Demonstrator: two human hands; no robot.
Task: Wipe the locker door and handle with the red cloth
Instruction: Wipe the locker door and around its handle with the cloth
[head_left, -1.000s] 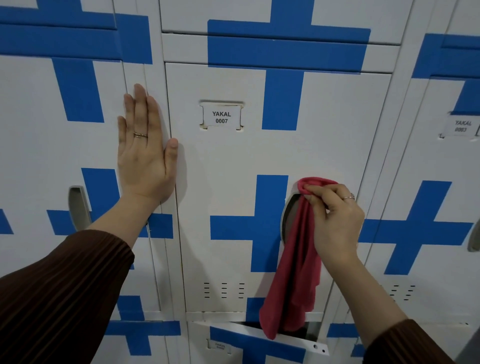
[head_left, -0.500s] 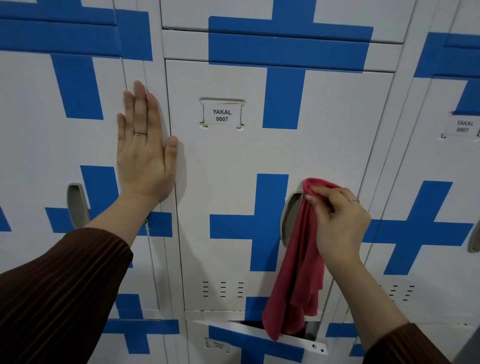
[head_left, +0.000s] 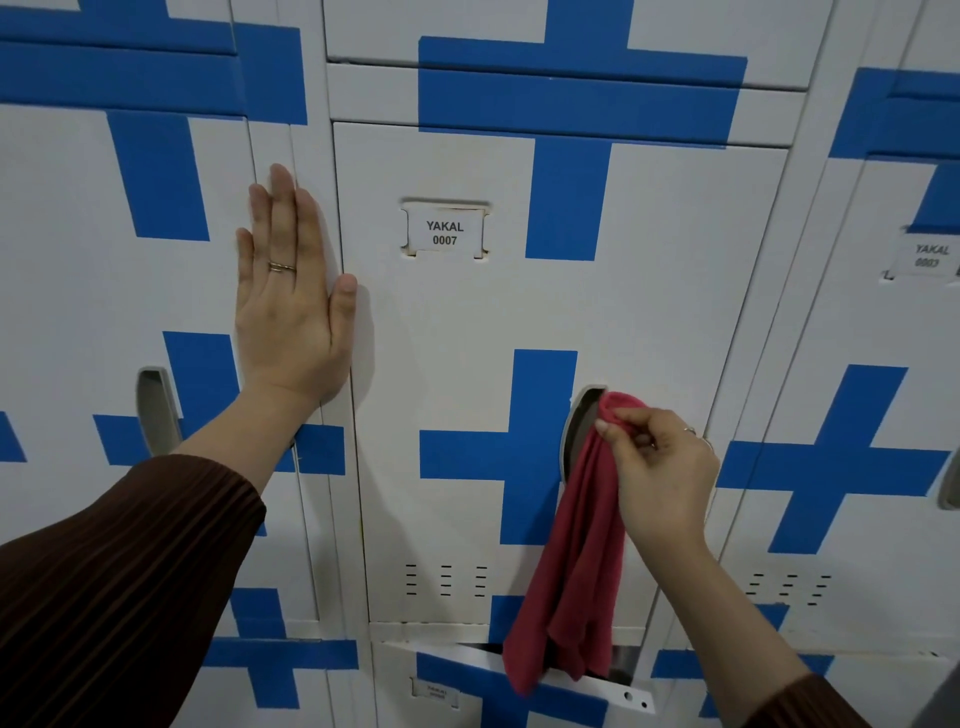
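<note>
The white locker door (head_left: 457, 374) with blue crosses and the label YAKAL 0007 fills the middle of the view. Its recessed handle (head_left: 577, 431) sits at the door's right side. My right hand (head_left: 662, 467) pinches the top of the red cloth (head_left: 571, 571) right against the handle's upper part; the cloth hangs down long and covers the handle's lower half. My left hand (head_left: 288, 301) lies flat, fingers up, on the white upright strip just left of the door, with its thumb on the door's edge.
Neighbouring lockers of the same pattern stand left (head_left: 104, 312) and right (head_left: 857, 364), each with its own handle. Below, the lower locker's door (head_left: 519, 675) stands slightly ajar, and the cloth's end hangs in front of its gap.
My right hand with the cloth has slid a little down along the handle. The left hand has stayed flat in the same place.
</note>
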